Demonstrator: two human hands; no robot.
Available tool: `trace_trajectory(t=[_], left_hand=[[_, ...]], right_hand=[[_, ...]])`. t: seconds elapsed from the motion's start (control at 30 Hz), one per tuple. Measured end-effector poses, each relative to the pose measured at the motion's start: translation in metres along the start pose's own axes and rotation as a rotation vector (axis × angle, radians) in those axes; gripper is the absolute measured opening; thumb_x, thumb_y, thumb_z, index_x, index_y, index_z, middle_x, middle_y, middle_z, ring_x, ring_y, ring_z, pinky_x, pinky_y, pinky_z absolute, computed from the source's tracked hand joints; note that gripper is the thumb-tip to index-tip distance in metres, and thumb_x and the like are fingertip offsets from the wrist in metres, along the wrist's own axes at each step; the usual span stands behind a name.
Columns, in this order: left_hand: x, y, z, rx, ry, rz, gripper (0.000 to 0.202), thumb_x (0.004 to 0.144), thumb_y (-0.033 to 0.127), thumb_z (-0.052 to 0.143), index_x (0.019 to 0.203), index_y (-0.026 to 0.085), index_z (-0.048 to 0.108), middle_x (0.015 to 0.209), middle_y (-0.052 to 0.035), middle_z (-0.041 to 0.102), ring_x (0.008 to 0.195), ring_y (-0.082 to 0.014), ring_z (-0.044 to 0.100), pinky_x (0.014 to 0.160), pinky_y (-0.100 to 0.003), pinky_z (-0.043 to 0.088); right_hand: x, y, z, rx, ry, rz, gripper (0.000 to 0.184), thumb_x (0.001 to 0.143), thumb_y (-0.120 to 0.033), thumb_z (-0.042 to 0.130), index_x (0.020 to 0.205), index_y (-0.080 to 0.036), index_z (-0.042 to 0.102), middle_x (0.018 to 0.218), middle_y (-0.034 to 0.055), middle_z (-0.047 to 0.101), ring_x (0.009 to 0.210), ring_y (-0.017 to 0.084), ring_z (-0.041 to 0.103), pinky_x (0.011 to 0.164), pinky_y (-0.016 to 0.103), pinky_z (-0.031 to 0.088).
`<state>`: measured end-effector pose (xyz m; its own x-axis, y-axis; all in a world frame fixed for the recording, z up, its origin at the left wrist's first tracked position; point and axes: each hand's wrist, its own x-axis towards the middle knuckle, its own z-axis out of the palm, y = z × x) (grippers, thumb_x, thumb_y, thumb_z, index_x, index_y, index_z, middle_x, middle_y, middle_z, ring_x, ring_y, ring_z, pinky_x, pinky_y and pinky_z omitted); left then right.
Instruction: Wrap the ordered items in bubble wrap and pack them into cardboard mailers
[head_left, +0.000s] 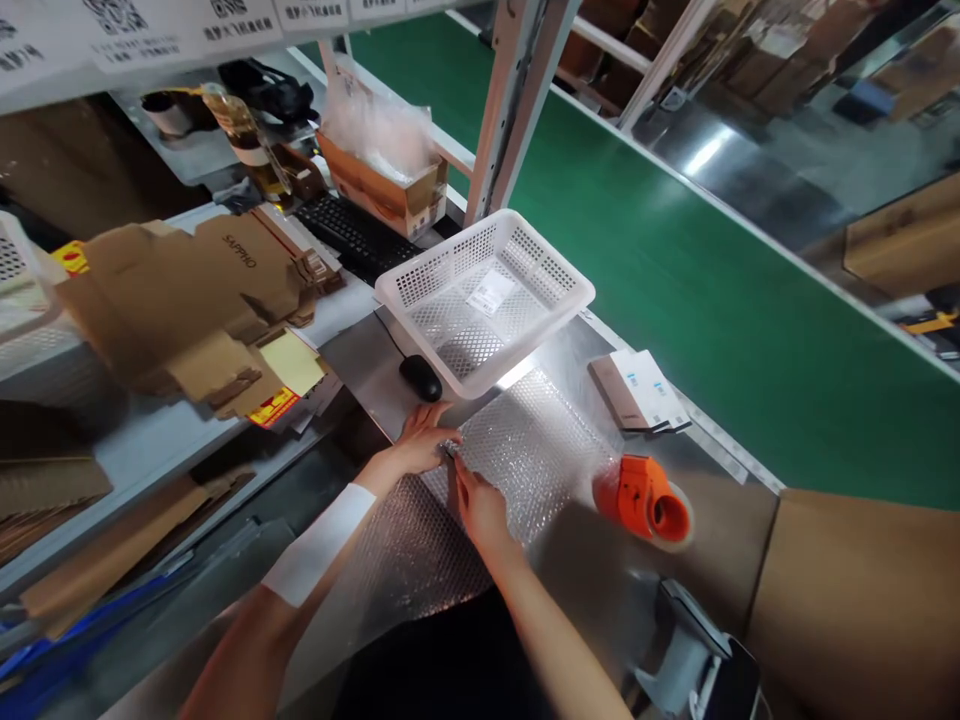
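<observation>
A sheet of bubble wrap [525,430] lies across the metal table and hangs over its front edge toward my body. My left hand [424,440] is closed on the wrap near its left side, thumb and fingers pinching a fold. Close against it is my right hand [482,510], its fingers curled around something small and dark that I cannot make out, at the same fold. Just beyond my hands stands a white perforated basket [431,345] with a white labelled packet [491,291] in it. A black mouse [421,379] sits beside the basket's near corner.
To the right are white boxes [637,390], an orange tape dispenser [645,500] and a grey stand [686,650]. A large carton [862,600] borders the table there. Flattened cardboard [187,290] lies left, with a keyboard [356,235] behind. A metal post [517,110] rises behind the basket.
</observation>
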<state>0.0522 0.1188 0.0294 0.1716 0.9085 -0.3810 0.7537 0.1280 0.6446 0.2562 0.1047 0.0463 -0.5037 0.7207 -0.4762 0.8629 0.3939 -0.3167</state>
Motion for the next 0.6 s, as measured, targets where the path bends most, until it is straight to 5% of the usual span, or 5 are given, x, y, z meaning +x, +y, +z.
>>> trace_trajectory(t=[0.2,0.37,0.47,0.6], left_hand=[[-0.002,0.000,-0.002,0.011,-0.019,-0.020,0.052,0.077,0.009,0.072,0.124,0.034,0.074,0.173,-0.0047,0.022,0.161,-0.0365,0.016,0.131,-0.064,0.012],[-0.006,0.003,-0.007,0.011,-0.041,-0.058,0.051,0.081,0.016,0.074,0.127,0.035,0.073,0.175,-0.0073,0.021,0.161,-0.0407,0.018,0.128,-0.065,0.019],[-0.006,0.005,-0.008,0.020,-0.055,-0.088,0.051,0.081,0.016,0.074,0.127,0.037,0.073,0.175,-0.0063,0.020,0.160,-0.0413,0.020,0.127,-0.065,0.021],[-0.006,0.005,-0.006,0.020,-0.053,-0.106,0.052,0.079,0.014,0.072,0.125,0.039,0.074,0.175,-0.0038,0.020,0.158,-0.0434,0.021,0.125,-0.067,0.022]], right_hand=[[0.002,-0.002,0.007,-0.058,-0.011,-0.005,0.056,0.107,-0.016,0.040,0.162,-0.027,0.042,0.111,0.0105,0.080,0.086,0.023,0.079,0.071,0.029,0.059],[-0.007,0.006,0.015,-0.073,0.014,-0.011,0.058,0.107,-0.015,0.040,0.164,-0.027,0.040,0.113,0.0107,0.080,0.082,0.024,0.078,0.070,0.031,0.061],[-0.034,0.026,0.024,-0.094,0.028,0.003,0.059,0.105,-0.014,0.044,0.162,-0.028,0.043,0.106,0.0098,0.080,0.076,0.023,0.078,0.065,0.029,0.061],[-0.104,0.078,0.039,-0.137,0.043,0.056,0.060,0.098,-0.008,0.045,0.154,-0.026,0.055,0.091,0.0076,0.079,0.065,0.021,0.075,0.054,0.024,0.056]])
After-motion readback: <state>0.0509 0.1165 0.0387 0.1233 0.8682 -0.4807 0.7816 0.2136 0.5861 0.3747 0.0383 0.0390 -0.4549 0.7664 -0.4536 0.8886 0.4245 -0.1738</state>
